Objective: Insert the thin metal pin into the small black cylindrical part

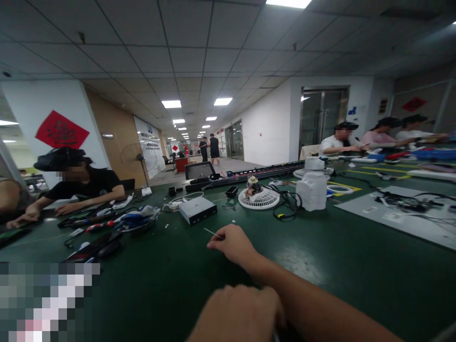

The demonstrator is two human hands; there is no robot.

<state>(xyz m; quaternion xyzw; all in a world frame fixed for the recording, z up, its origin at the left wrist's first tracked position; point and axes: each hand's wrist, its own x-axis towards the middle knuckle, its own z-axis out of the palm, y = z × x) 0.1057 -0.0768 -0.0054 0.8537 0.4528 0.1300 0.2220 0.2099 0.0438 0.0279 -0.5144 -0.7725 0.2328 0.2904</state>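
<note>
Over the middle of the dark green table, my right hand (233,244) is closed in a pinch. A thin pale stick-like piece (211,232) sticks out of its fingertips to the left; its kind cannot be made out. Closer to me, at the bottom edge, my left hand (240,313) is curled with its back up, slightly blurred. Its fingers are mostly hidden, and a sliver of something pale shows beneath them. A grey disc drive box (197,209) lies beyond my right hand, to the left. Farther right rests a round white fan grille (259,199) with an exposed motor (253,186).
A white plastic housing (311,191) stands beside a black cable (287,204). At right lies a grey panel (409,216) with wires. Tools and a bowl (138,221) occupy the left, near a co-worker (89,183). Other people sit at the far right.
</note>
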